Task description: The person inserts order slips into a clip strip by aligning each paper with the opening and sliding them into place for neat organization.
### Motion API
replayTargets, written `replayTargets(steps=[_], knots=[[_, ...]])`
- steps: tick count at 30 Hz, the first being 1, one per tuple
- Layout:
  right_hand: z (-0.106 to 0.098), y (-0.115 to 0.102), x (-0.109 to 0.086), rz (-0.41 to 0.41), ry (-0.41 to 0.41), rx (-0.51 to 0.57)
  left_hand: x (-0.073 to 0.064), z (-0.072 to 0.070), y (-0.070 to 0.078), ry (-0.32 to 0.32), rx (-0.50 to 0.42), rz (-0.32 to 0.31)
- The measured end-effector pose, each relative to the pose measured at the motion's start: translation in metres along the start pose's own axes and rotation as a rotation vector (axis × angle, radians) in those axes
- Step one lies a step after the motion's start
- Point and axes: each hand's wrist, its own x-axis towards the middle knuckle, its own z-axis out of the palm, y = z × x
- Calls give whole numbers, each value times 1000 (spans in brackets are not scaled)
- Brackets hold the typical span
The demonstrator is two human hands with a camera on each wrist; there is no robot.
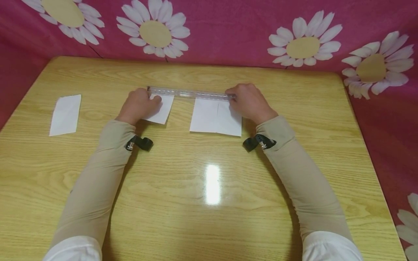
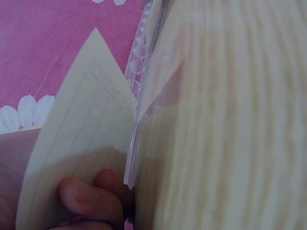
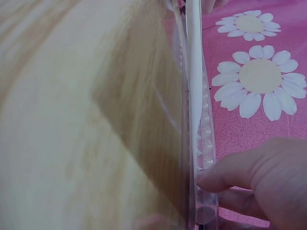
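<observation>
A clear plastic ruler stretches between the two hands near the far side of the table. My left hand pinches a small piece of paper under its thumb, its fingers at the ruler's left end. The left wrist view shows faint lines and small printed boxes on this paper. With thumb and fingers my right hand grips the ruler's other end. A wider white paper with a short dark line down from its top edge lies against the ruler there, partly behind that hand. Shadows fall beneath the papers.
Another white paper piece lies on the left of the wood-grain table. Behind the table hangs a pink cloth with large daisies. A bright reflection sits mid-table.
</observation>
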Motion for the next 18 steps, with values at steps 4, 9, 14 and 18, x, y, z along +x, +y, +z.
replayTargets(steps=[4, 9, 14, 18], knots=[[0, 0, 0, 8, -7, 0, 0, 1, 2, 4, 8, 15], [0, -1, 0, 6, -7, -1, -1, 2, 3, 16, 27, 32], [0, -1, 0, 1, -1, -3, -1, 2, 5, 16, 33, 32], [1, 0, -1, -1, 11, -2, -1, 3, 5, 8, 26, 32]])
